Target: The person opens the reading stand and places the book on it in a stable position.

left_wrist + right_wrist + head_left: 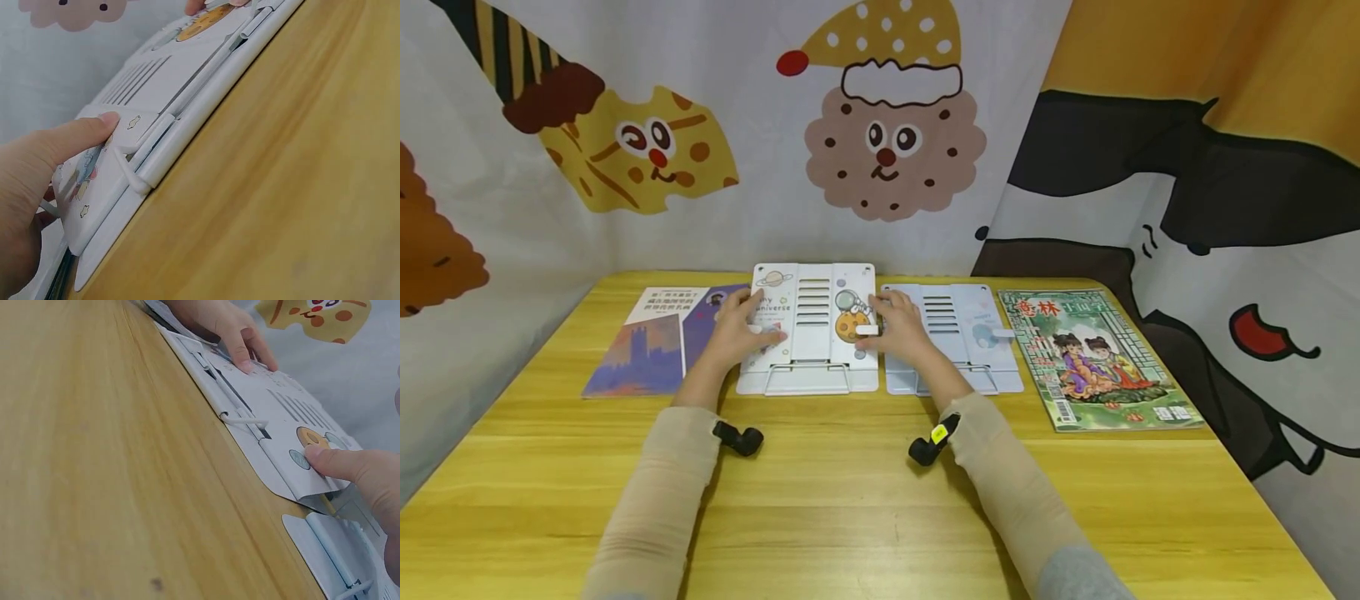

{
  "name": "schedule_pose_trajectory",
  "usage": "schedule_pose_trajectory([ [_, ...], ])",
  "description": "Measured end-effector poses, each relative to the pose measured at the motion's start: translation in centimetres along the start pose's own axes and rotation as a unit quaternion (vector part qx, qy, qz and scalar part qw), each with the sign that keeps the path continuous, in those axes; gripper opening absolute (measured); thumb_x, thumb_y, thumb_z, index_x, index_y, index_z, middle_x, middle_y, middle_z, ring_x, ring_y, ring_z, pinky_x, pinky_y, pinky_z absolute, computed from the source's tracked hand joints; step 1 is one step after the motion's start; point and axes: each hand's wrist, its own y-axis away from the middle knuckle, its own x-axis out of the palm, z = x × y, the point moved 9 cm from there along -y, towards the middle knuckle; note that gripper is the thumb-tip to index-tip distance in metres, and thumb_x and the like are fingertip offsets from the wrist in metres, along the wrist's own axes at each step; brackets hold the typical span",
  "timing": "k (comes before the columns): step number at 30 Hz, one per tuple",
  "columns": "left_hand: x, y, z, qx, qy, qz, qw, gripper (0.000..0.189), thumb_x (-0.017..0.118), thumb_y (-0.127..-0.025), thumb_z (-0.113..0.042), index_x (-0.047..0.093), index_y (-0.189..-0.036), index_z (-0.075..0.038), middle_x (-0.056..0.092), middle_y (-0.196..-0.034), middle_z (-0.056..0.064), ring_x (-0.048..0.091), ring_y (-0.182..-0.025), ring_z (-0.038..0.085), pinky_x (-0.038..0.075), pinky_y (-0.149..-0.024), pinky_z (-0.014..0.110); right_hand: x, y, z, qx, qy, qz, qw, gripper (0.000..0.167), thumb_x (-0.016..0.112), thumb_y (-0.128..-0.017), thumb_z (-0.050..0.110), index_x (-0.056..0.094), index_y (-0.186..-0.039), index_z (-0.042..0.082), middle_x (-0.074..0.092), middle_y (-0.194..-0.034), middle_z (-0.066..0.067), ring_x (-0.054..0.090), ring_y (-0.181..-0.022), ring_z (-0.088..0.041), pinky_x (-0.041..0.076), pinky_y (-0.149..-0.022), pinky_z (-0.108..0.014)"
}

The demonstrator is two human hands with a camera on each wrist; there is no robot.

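Note:
A white book stand (812,342) with a planet and astronaut print stands at the back of the table, slightly tilted, its wire ledge at the bottom front. My left hand (732,332) grips its left side, thumb (94,130) across the printed front and fingers at the edge. On the opposite side my right hand (901,327) holds the stand, with its thumb (337,464) pressed on the front by the orange planet. The other fingers are partly hidden behind the panel. A second, pale blue-white book stand (988,367) is just right of it, partly covered by my right hand.
A purple and white book (640,354) lies at the left, reaching toward the first stand. To the right lies a green illustrated magazine (1105,367). A printed curtain (760,233) hangs behind the wooden table (835,500).

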Motion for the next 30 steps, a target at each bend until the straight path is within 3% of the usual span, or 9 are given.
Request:
schedule_pose_trajectory([
  [5, -0.8, 0.4, -0.9, 0.025, -0.006, -0.025, 0.9994, 0.098, 0.083, -0.076, -0.030, 0.024, -0.151, -0.005, 0.021, -0.149, 0.022, 0.024, -0.132, 0.042, 0.028, -0.104, 0.054, -0.6, 0.3, 0.8, -0.016, 0.006, -0.026, 0.9995, 0.097, 0.081, -0.071, 0.049, 0.037, -0.147, 0.008, 0.032, -0.148, -0.016, 0.020, -0.139, -0.030, 0.013, -0.112, -0.047],
  [12, -1.5, 0.8, -1.4, 0.031, -0.003, -0.033, 0.9990, 0.100, 0.083, -0.075, -0.031, 0.023, -0.152, -0.007, 0.020, -0.149, 0.022, 0.023, -0.132, 0.041, 0.029, -0.104, 0.053, -1.3, 0.9, 1.5, -0.027, 0.004, -0.055, 0.9981, 0.097, 0.082, -0.072, 0.045, 0.035, -0.148, 0.008, 0.032, -0.148, -0.013, 0.020, -0.138, -0.029, 0.015, -0.112, -0.046],
  [20, -2.3, 1.1, -2.4, 0.066, -0.002, -0.053, 0.9964, 0.098, 0.085, -0.074, -0.023, 0.026, -0.150, -0.004, 0.025, -0.145, 0.024, 0.027, -0.127, 0.041, 0.029, -0.103, 0.052, -1.9, 1.1, 1.8, -0.043, 0.000, -0.086, 0.9953, 0.093, 0.085, -0.072, 0.036, 0.037, -0.147, 0.007, 0.037, -0.144, -0.015, 0.024, -0.135, -0.029, 0.018, -0.111, -0.046],
  [25, -2.0, 1.0, -2.2, 0.053, -0.015, -0.038, 0.9978, 0.098, 0.084, -0.075, -0.025, 0.025, -0.150, -0.004, 0.023, -0.147, 0.024, 0.024, -0.130, 0.042, 0.026, -0.105, 0.054, -1.6, 1.0, 1.5, -0.032, -0.008, -0.074, 0.9967, 0.091, 0.084, -0.073, 0.034, 0.038, -0.147, 0.007, 0.035, -0.145, -0.014, 0.024, -0.136, -0.030, 0.017, -0.111, -0.047],
  [30, -1.0, 0.6, -1.4, 0.032, -0.036, -0.001, 0.9988, 0.093, 0.079, -0.081, -0.026, 0.022, -0.150, 0.000, 0.020, -0.150, 0.025, 0.017, -0.136, 0.045, 0.018, -0.108, 0.057, -0.8, 0.6, 0.7, -0.013, -0.035, -0.042, 0.9984, 0.087, 0.082, -0.076, 0.033, 0.038, -0.146, 0.007, 0.032, -0.148, -0.017, 0.022, -0.138, -0.031, 0.014, -0.112, -0.049],
])
